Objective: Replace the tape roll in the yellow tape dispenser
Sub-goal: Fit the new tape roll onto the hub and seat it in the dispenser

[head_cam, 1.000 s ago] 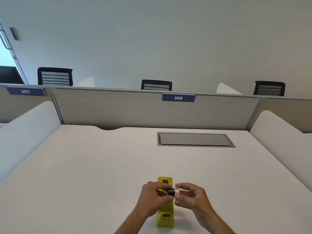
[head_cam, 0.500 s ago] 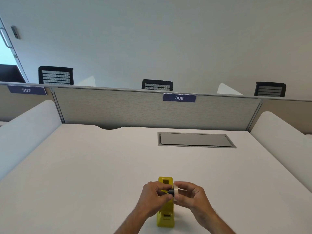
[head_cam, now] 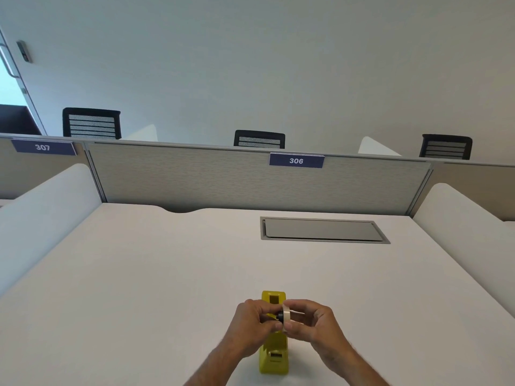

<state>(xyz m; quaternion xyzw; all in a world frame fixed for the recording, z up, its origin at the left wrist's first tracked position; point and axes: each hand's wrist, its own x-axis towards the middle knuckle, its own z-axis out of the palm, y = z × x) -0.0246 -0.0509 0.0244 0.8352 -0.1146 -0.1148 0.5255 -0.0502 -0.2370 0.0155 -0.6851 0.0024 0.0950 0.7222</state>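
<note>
the white worktop (head_cam: 139, 288) is carrying the yellow tape dispenser (head_cam: 274, 355), lying lengthwise away from the person. just above the dispenser, the right hand (head_cam: 315, 327) is pinching the tape roll (head_cam: 286, 316) while the left hand (head_cam: 257, 323) is gripping a black hub (head_cam: 279, 316), probably seating it. a grey cable hatch (head_cam: 323, 230) is sitting well beyond the dispenser, obstructing nothing.

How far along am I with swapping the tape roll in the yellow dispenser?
Done: the yellow plastic tape dispenser stands on the white desk with nothing visibly seated in it. In hand: above it, your right hand holds the pale tape roll, and your left hand holds the small black hub against the roll's centre. Left: seat hub and roll in the dispenser, then thread the tape to the cutter.
</note>
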